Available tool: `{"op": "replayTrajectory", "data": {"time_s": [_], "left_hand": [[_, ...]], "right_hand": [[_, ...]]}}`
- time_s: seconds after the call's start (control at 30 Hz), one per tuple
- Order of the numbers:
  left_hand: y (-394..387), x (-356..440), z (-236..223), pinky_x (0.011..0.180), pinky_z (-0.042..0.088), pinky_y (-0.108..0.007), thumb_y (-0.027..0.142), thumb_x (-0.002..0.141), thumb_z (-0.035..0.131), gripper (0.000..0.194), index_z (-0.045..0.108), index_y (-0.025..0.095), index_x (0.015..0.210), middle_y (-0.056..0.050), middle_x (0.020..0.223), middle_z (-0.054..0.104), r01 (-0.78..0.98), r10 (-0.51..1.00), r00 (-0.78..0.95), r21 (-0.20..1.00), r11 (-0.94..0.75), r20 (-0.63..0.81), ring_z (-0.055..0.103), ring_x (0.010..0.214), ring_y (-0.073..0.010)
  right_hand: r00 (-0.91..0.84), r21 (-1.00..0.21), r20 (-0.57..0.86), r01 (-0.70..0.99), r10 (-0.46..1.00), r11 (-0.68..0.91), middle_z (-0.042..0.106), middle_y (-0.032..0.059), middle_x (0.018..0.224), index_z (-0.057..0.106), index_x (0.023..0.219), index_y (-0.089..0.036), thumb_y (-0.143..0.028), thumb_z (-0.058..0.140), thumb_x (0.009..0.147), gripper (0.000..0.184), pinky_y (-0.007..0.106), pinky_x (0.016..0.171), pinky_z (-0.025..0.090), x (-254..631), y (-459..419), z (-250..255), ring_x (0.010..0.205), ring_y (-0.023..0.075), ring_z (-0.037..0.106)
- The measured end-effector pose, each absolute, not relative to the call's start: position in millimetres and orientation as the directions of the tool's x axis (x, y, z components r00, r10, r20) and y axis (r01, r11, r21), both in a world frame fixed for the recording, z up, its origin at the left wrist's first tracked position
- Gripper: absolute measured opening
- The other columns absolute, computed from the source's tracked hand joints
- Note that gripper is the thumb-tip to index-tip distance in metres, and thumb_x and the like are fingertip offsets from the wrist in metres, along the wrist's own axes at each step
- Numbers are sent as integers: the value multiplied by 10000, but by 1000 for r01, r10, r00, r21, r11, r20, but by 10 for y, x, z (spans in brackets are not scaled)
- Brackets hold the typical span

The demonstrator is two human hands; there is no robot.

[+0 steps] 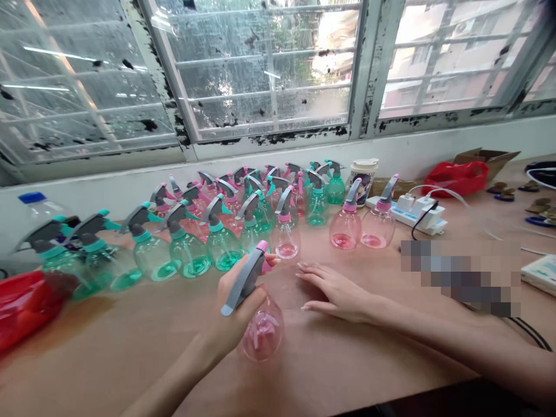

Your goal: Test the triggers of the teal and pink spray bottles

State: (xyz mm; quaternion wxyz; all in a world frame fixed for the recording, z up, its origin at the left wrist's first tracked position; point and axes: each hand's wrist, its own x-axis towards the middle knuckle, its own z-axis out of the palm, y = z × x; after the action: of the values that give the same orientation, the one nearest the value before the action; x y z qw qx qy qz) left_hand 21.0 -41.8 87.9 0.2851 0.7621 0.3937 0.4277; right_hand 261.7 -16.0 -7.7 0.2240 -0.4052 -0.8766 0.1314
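My left hand [237,298] is wrapped round the neck of a pink spray bottle [263,336], just under its grey and pink trigger head. The bottle is see-through and stands near the front of the table. To its right, my right hand [332,289] lies low over the tabletop with fingers stretched toward the bottle, holding nothing. Straight ahead is another pink spray bottle [285,234]. Two more pink ones, a nearer bottle [346,229] and its neighbour [379,226], stand to the right. A row of green spray bottles [191,255] runs off to the left.
More pink and green bottles crowd behind, by the window wall. A patterned cup [364,179], a white power strip [419,214] with cables and a red plastic bag [456,176] are at right. Another red bag [30,307] lies at far left. A blurred-out patch covers something right.
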Motion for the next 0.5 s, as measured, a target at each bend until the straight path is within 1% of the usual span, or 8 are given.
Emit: {"op": "replayTrajectory", "data": {"time_s": [0.13,0.27,0.33,0.4,0.43,0.5], "left_hand": [[-317,211,866,896,490,-372,184,789,481,373,667,242,1108,-45,1077,710,342,805,353,735,-586,477,635,1018,-246],[-177,221,853,944,486,-399,190,789,493,336,678,230,1066,-56,1118,703,349,775,394,700,-623,494,634,1068,-271],[-115,244,856,920,500,-391,202,790,501,319,677,225,1055,-60,1123,700,344,766,422,696,-630,485,639,1055,-272],[-68,273,862,886,513,-375,226,809,502,290,672,218,1043,-66,1111,700,327,771,439,717,-616,462,644,1030,-265],[-53,286,864,865,520,-367,242,821,500,274,668,214,1036,-66,1081,704,316,780,438,735,-600,448,651,1002,-258],[-33,302,864,810,530,-347,268,836,504,239,663,213,1006,-52,949,713,312,801,434,766,-563,412,666,909,-240]], "right_hand": [[-602,-428,220,648,767,631,361,167,1543,462,1439,-147,-683,568,832,816,533,1181,232,2671,-68,-141,1440,328,301],[-620,-441,201,634,758,635,337,149,1554,465,1442,-158,-694,557,831,818,524,1187,220,2605,-30,-139,1451,317,278],[-623,-447,201,628,756,636,347,150,1549,487,1427,-157,-691,558,833,802,525,1181,237,2582,-18,-136,1446,320,291],[-619,-460,208,622,757,634,366,150,1540,497,1421,-164,-685,566,832,789,531,1175,248,2573,-13,-137,1438,325,306],[-615,-466,216,617,758,634,376,147,1536,499,1419,-172,-680,571,832,779,533,1174,247,2573,-14,-140,1436,325,312],[-609,-476,234,608,758,635,391,145,1529,509,1412,-182,-669,583,831,762,535,1175,244,2575,-19,-147,1433,322,318]]}}
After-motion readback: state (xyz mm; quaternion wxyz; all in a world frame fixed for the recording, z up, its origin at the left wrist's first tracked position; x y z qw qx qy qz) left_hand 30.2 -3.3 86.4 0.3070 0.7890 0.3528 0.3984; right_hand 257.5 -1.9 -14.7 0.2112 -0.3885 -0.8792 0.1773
